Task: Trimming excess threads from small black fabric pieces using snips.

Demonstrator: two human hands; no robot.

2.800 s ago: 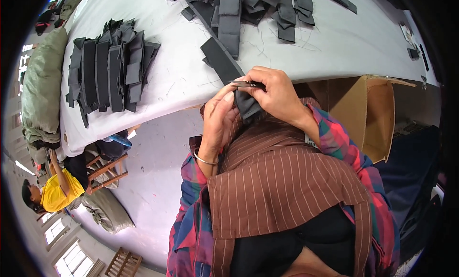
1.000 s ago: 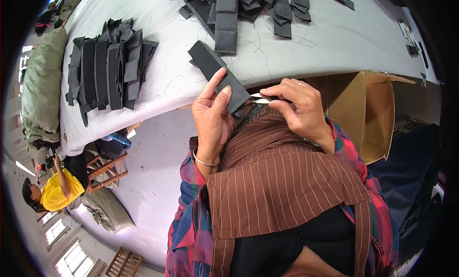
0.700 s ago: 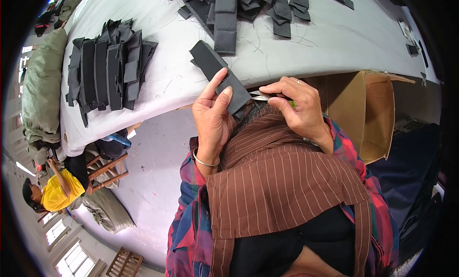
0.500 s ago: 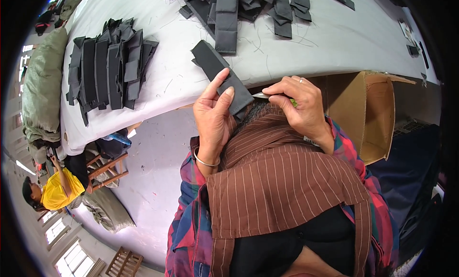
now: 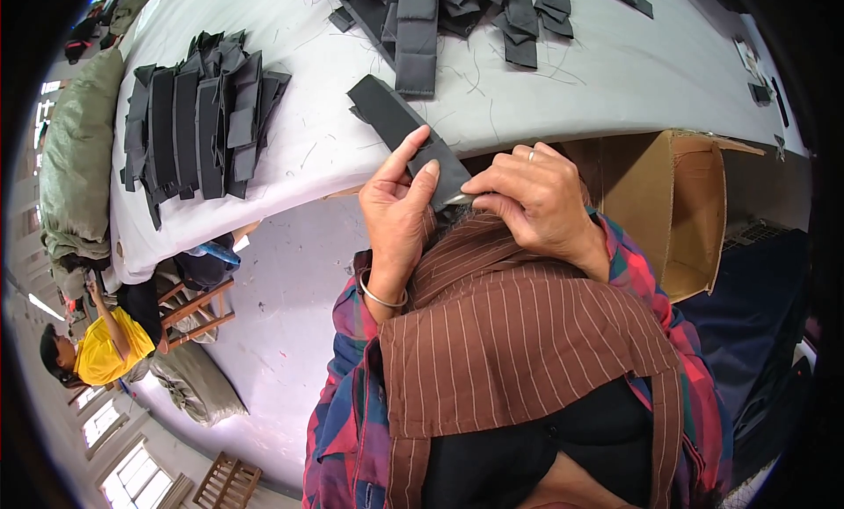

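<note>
My left hand (image 5: 396,214) pinches a dark grey fabric strip (image 5: 383,107) between thumb and fingers. The strip slants over the table's near edge, its lower end close to my apron. My right hand (image 5: 547,208) is closed on a small pointed metal blade (image 5: 459,199), whose tip touches or nearly touches the strip's lower end. Most of this tool is hidden by the fingers, so its full shape cannot be made out.
On the white-covered table (image 5: 325,149) lie a row of stacked grey strips (image 5: 198,127) at left and a looser pile (image 5: 418,34) at the far side. Loose threads are scattered about. An open cardboard box (image 5: 637,201) stands at right. A person in yellow (image 5: 114,346) sits far left.
My right hand has moved left and slightly down, bringing the blade to the strip's lower end. My left hand and the strip have shifted only slightly.
</note>
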